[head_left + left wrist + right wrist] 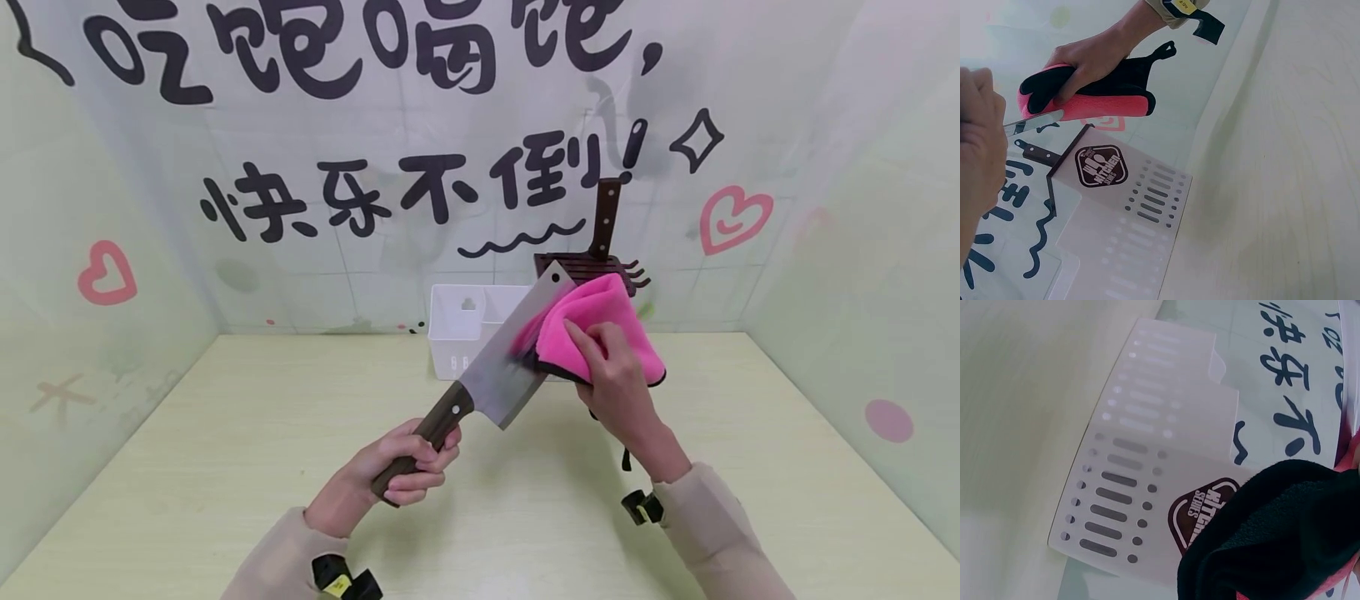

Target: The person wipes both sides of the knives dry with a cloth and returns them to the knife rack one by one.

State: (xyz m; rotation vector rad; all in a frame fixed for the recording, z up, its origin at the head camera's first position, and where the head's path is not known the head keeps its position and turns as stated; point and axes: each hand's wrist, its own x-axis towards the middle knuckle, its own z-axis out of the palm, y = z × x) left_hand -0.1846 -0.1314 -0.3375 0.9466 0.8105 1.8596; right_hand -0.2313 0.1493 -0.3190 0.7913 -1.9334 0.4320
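Note:
My left hand grips the dark wooden handle of a cleaver, its broad steel blade slanting up and to the right. My right hand holds a pink cloth with black edging against the blade's far right portion. In the left wrist view, the cloth is folded, showing pink and black sides, and the fingers of the right hand hold it; the blade is seen nearly edge-on. The cloth's black side fills the lower right of the right wrist view and hides the right fingers.
Behind the blade stands a white slotted rack, bearing a "Kitchen Series" label. A brown-handled utensil and dark prongs rise at its right. The pale table meets printed wall sheeting at the back and sides.

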